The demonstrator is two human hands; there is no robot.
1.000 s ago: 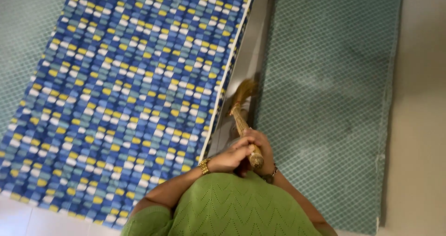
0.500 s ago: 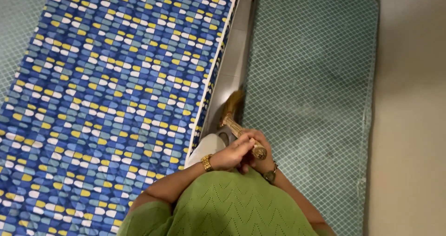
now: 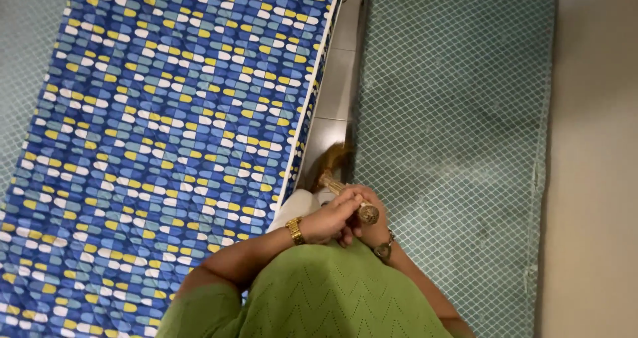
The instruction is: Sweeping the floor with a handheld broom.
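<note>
Floor: pale tiled floor showed as a narrow strip between two mattresses and as a wider bare band at the far right of the view.
Blue mattress: a mattress with a blue, yellow and white pebble-pattern cover lay left of the strip, its piped edge running along the tiles.
Green mattress: a teal mattress with a diamond-quilted cover lay right of the strip, its near edge just beside the broom.
Broom: a short grass broom stood on the strip, its brown bristles blurred low against the tiles, its bound handle rising toward the person.
Left hand: the left hand, with a gold bracelet at the wrist, was curled over the handle's upper end.
Right hand: the right hand, with a bangle at the wrist, was wrapped round the handle just under the left, the two pressed together.
Clothing: a green knitted top filled the bottom of the view.
Risk: in so tight a strip, the bristles could likely catch the blue mattress's edge or push dust under either mattress; the two-handed grip at the very top gave little control of the tip.
</note>
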